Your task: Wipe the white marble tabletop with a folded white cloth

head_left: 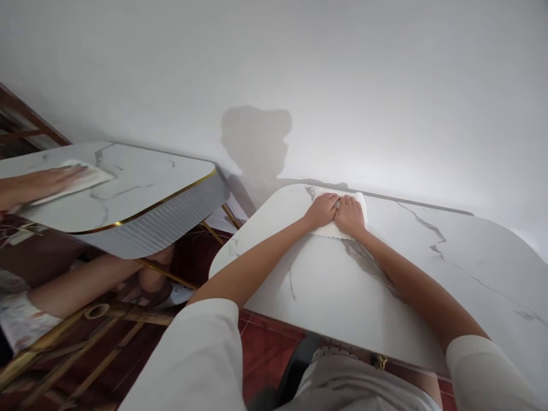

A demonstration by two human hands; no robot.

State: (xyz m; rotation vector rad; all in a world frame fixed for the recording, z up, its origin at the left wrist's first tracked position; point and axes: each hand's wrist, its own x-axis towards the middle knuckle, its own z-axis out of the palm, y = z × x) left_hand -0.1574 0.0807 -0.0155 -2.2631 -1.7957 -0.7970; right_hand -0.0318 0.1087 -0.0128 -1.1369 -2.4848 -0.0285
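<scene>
Cloth (330, 230), white and creased, is pressed near the far edge of a smooth, grey-veined, round-cornered tabletop (334, 285) by the left hand (322, 211) and right hand (349, 216), set together; whether it is pinched cannot be told. At left, another marble-patterned table (141, 168) is gold-banded above ribbed grey siding (171, 220).

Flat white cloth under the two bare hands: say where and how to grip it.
Pinch the flat white cloth by its near edge, probably from the wearer's side: that edge lies exposed, while the left hand and right hand lie farther in.
</scene>
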